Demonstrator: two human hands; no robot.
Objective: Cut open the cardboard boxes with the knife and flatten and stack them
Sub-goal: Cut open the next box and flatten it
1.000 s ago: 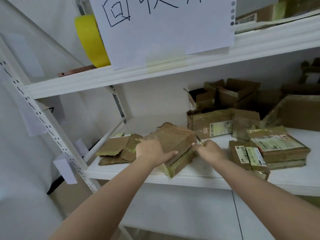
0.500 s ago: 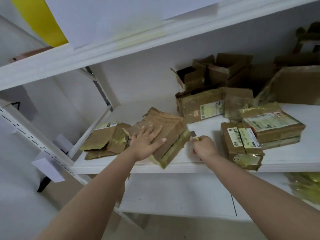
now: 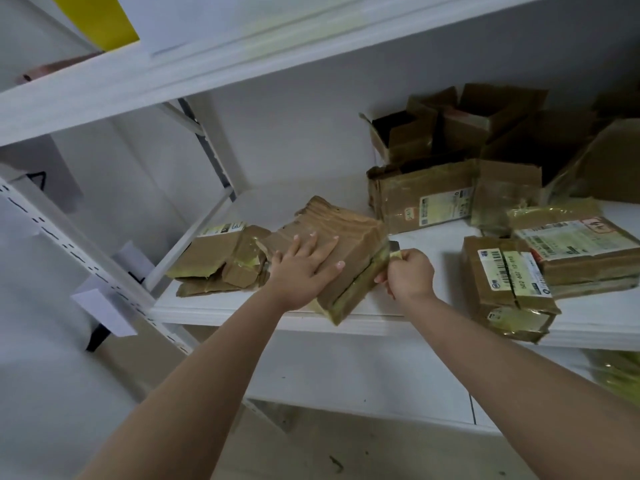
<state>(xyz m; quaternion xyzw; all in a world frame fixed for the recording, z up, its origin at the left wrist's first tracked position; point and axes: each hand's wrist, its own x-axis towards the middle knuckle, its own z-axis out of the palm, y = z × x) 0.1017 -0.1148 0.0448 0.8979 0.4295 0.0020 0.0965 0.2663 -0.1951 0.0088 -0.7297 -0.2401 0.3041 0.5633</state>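
A brown cardboard box [image 3: 349,237] with yellowish tape along its side lies tilted at the front of the white shelf [image 3: 398,318]. My left hand [image 3: 304,268] presses flat on its top, fingers spread. My right hand [image 3: 410,273] grips a small knife [image 3: 394,250], whose blade meets the box's taped right edge. A flattened pile of cardboard [image 3: 221,261] lies to the left of the box.
Taped boxes with labels sit to the right [image 3: 509,285] [image 3: 581,251], and a larger labelled box [image 3: 422,195] stands behind. Open boxes [image 3: 450,123] crowd the back right. An upper shelf [image 3: 242,67] hangs overhead; a perforated upright [image 3: 90,268] runs at left.
My view tilted downward and drew closer. My left hand went from gripping the box's edge to lying flat on top. My right hand stays at the box's right edge with the knife.
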